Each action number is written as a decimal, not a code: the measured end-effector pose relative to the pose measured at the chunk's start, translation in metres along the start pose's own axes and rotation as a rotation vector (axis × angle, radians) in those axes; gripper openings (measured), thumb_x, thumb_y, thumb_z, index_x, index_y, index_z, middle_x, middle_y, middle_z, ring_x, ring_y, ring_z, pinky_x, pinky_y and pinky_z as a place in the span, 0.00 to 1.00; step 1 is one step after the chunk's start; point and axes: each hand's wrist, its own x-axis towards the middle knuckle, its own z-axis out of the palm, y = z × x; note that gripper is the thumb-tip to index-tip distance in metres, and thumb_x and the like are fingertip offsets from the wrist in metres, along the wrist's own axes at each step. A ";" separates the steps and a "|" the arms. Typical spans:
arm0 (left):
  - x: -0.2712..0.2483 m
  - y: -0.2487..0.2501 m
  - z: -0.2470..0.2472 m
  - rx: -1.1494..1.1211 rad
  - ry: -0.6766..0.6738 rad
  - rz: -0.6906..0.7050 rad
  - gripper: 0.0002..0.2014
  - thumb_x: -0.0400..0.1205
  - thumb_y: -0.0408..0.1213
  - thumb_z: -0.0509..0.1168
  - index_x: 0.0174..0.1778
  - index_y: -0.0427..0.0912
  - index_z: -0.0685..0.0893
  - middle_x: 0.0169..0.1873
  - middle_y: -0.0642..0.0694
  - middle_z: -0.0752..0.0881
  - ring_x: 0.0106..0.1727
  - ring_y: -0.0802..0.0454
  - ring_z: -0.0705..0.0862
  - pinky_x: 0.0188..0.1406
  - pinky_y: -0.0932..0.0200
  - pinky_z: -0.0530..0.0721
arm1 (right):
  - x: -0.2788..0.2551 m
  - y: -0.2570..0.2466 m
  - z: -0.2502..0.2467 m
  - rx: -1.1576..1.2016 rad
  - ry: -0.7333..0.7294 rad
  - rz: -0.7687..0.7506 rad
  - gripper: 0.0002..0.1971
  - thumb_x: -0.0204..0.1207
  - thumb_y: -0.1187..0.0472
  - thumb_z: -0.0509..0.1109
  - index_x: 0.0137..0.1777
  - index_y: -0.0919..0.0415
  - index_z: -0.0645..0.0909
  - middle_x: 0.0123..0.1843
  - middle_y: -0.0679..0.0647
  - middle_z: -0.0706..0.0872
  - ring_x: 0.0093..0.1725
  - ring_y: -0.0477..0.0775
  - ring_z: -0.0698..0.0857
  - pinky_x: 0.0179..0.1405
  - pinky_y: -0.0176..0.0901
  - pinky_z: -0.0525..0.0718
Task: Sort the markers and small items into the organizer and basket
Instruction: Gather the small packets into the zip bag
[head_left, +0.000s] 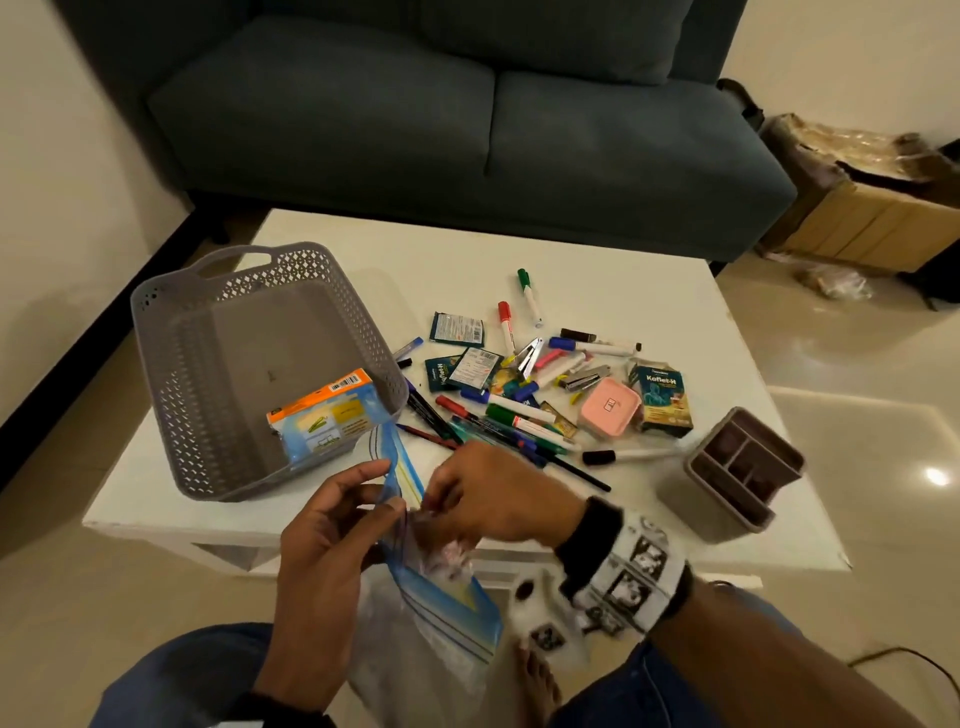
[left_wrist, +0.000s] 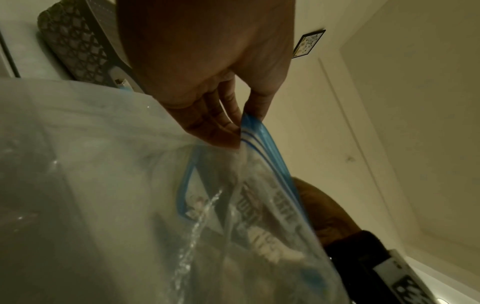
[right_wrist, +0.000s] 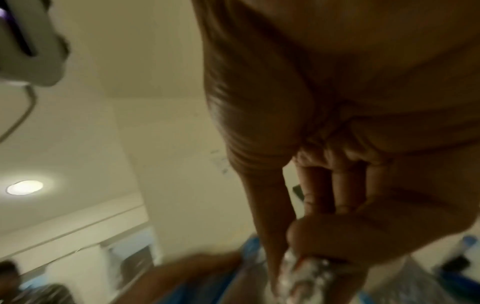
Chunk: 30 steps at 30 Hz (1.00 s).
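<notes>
Both hands hold a clear zip bag (head_left: 436, 618) with a blue seal in front of the table's near edge. My left hand (head_left: 358, 499) pinches the blue rim (left_wrist: 262, 139) of the bag (left_wrist: 130, 205). My right hand (head_left: 467, 499) reaches into the bag's mouth and pinches a small crinkled clear packet (right_wrist: 306, 273), also seen as a pale pink-white wad (head_left: 449, 558). A grey perforated basket (head_left: 171, 374) stands at the table's left with an orange-and-blue box (head_left: 322, 415) leaning inside. Mixed markers (head_left: 514, 410) lie in a heap at mid-table. A grey compartment organizer (head_left: 737, 473) sits at the right.
Among the pile lie sachets (head_left: 457, 330), a stapler (head_left: 587, 376), a pink case (head_left: 610, 408) and a Koflet-H box (head_left: 662, 397). A teal sofa (head_left: 441, 114) stands behind the white table (head_left: 571, 249). A cardboard box (head_left: 878, 218) sits on the floor at right.
</notes>
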 end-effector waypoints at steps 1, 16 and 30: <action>-0.001 -0.002 0.000 0.014 -0.015 0.010 0.16 0.79 0.22 0.67 0.53 0.48 0.88 0.40 0.50 0.90 0.42 0.55 0.89 0.40 0.59 0.89 | 0.001 -0.003 0.017 -0.038 -0.004 0.010 0.05 0.73 0.64 0.76 0.41 0.66 0.87 0.30 0.51 0.84 0.29 0.47 0.82 0.30 0.37 0.79; 0.002 0.011 -0.004 -0.407 0.034 0.048 0.22 0.67 0.31 0.72 0.59 0.38 0.86 0.50 0.45 0.89 0.49 0.56 0.88 0.42 0.68 0.87 | 0.003 0.007 0.026 -0.311 -0.065 -0.055 0.23 0.82 0.50 0.68 0.76 0.52 0.75 0.69 0.54 0.84 0.63 0.59 0.85 0.59 0.45 0.80; -0.010 0.003 0.007 -0.110 -0.012 0.066 0.14 0.81 0.21 0.65 0.58 0.42 0.85 0.50 0.38 0.84 0.46 0.41 0.89 0.35 0.52 0.88 | -0.053 0.037 -0.039 -0.254 0.233 -0.123 0.28 0.72 0.29 0.62 0.69 0.40 0.81 0.68 0.40 0.80 0.66 0.37 0.74 0.69 0.45 0.75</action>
